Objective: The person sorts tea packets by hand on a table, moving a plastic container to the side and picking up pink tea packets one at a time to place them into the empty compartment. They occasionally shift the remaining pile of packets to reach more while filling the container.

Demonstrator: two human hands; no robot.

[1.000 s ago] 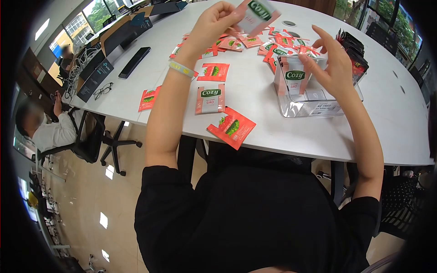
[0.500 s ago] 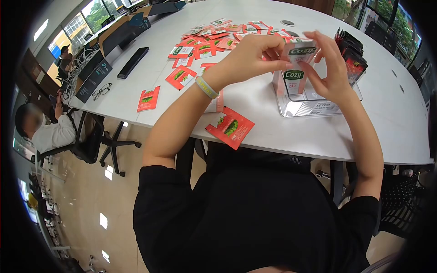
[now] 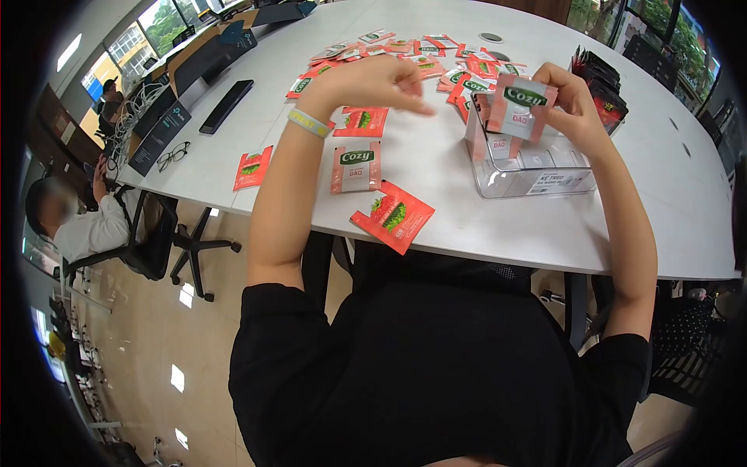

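Observation:
My right hand [image 3: 574, 113] grips a pink-and-white Cozy tea sachet [image 3: 523, 110] upright over a clear plastic box [image 3: 498, 184]. Inside that box, another pink sachet [image 3: 502, 148] shows through the front wall. My left hand [image 3: 381, 84] is over the table, slightly blurred, with a finger stretched out and nothing visible in it. Beneath and beyond it spreads a loose pile of red and pink sachets [image 3: 424, 64]. A pink Cozy sachet [image 3: 356, 166] lies flat below my left wrist, and a red strawberry sachet [image 3: 394, 218] sits at the table's near edge.
Dark packets [image 3: 603, 93] stand at the right behind the clear box. On the left of the white table [image 3: 451, 233] lie a black phone [image 3: 226, 107], eyeglasses [image 3: 173, 157] and dark cartons [image 3: 159, 140] with white cables. A person [image 3: 97, 210] sits beyond the left edge.
My left hand has let go of the sachet at the box and moved left over the pile. My right hand now holds a sachet alone, its printed front showing.

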